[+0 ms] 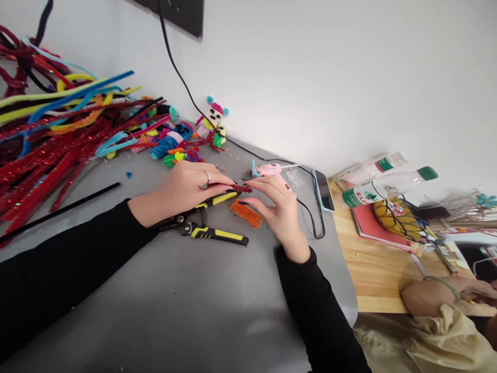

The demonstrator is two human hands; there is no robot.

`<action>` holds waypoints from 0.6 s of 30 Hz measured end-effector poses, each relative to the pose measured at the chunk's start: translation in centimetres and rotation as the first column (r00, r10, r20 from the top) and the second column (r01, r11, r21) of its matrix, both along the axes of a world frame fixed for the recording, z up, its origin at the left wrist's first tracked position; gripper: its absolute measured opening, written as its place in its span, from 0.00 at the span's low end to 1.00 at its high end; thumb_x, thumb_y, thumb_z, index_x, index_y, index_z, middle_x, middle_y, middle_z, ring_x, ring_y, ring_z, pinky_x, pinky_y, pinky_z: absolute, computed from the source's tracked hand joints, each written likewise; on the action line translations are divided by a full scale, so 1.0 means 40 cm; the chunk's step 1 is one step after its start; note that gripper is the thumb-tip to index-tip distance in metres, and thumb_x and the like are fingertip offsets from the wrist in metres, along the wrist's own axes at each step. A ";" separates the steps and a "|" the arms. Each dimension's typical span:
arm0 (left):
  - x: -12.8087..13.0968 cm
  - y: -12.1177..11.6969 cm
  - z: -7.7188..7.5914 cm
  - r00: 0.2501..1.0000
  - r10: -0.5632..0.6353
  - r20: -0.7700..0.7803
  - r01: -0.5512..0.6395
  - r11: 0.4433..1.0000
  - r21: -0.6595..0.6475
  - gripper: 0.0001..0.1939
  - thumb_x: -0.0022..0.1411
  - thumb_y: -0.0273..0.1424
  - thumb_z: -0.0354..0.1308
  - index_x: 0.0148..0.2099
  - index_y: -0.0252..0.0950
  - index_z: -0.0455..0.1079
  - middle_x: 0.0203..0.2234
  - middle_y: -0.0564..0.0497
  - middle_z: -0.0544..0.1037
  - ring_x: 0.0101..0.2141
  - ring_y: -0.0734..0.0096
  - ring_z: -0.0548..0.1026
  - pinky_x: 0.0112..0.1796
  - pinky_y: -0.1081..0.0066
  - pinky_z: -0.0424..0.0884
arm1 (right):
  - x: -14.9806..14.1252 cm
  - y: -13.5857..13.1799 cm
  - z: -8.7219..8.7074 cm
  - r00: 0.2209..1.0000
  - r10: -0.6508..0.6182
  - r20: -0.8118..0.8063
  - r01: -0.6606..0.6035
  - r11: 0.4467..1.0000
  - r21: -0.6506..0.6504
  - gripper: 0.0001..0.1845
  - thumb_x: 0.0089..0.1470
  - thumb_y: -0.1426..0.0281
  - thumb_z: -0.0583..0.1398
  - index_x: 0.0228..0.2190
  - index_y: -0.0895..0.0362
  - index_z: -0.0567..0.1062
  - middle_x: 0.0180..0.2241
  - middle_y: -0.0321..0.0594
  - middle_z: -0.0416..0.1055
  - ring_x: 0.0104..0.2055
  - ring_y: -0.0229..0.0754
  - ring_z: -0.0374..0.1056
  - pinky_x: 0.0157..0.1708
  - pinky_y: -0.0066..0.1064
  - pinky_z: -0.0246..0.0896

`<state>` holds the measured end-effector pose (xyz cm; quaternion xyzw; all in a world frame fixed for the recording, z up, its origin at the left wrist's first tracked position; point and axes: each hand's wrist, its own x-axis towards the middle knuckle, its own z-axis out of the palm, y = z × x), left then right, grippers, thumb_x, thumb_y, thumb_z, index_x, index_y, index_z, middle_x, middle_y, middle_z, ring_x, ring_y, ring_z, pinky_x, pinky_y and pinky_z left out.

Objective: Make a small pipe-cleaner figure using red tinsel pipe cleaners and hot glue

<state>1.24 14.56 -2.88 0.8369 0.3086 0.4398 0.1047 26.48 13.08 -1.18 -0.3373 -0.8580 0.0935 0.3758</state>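
Observation:
My left hand and my right hand meet over a grey table. Both pinch a short red glitter pipe cleaner piece between their fingertips. Yellow-and-black pliers lie on the table under my left hand, handles spread. A small orange coiled pipe cleaner piece lies just below my right fingers. A pink glue gun rests just behind my right hand.
A big heap of red and coloured pipe cleaners fills the left. Small pipe-cleaner figures stand by the wall. A phone, a black cable, plastic bottles and a red notebook sit right. Another person's arm rests on the wooden table.

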 end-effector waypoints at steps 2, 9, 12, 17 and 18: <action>0.000 0.000 -0.001 1.000 -0.019 0.003 0.019 1.000 0.014 0.13 0.76 0.35 0.57 0.45 0.40 0.84 0.35 0.50 0.87 0.33 0.72 0.83 0.38 0.77 0.74 | -0.005 -0.001 0.000 1.000 0.020 0.000 -0.020 0.999 0.030 0.07 0.68 0.66 0.64 0.45 0.52 0.81 0.41 0.42 0.83 0.44 0.45 0.76 0.46 0.41 0.72; 0.004 0.002 -0.005 0.997 -0.074 0.017 0.073 0.996 0.053 0.11 0.76 0.34 0.59 0.45 0.38 0.83 0.33 0.50 0.87 0.31 0.72 0.82 0.37 0.77 0.74 | -0.013 -0.004 -0.004 1.000 0.001 -0.015 0.000 0.999 0.045 0.08 0.70 0.71 0.61 0.40 0.52 0.82 0.35 0.40 0.82 0.38 0.43 0.74 0.41 0.39 0.71; 0.005 0.001 -0.005 0.998 -0.071 0.003 0.071 0.998 -0.001 0.11 0.76 0.34 0.59 0.45 0.40 0.84 0.33 0.50 0.87 0.31 0.71 0.81 0.36 0.76 0.74 | -0.010 -0.004 -0.008 1.000 -0.025 -0.009 0.026 0.999 0.040 0.09 0.70 0.69 0.60 0.38 0.52 0.82 0.33 0.40 0.81 0.37 0.43 0.73 0.40 0.39 0.70; 0.003 0.000 -0.002 0.999 -0.049 0.008 0.049 0.998 -0.026 0.12 0.75 0.34 0.58 0.44 0.39 0.84 0.33 0.49 0.87 0.30 0.71 0.81 0.35 0.76 0.74 | -0.005 -0.004 -0.004 0.999 -0.012 -0.038 0.011 1.000 -0.024 0.18 0.75 0.62 0.53 0.42 0.53 0.82 0.36 0.42 0.82 0.39 0.44 0.75 0.43 0.41 0.71; 0.002 0.000 -0.001 0.999 -0.034 0.009 0.035 0.999 -0.029 0.13 0.75 0.34 0.58 0.44 0.39 0.84 0.34 0.49 0.87 0.30 0.71 0.81 0.35 0.76 0.74 | -0.005 -0.004 -0.003 0.999 -0.010 -0.038 0.009 0.999 -0.045 0.20 0.75 0.61 0.52 0.44 0.53 0.82 0.39 0.43 0.83 0.41 0.45 0.76 0.46 0.42 0.71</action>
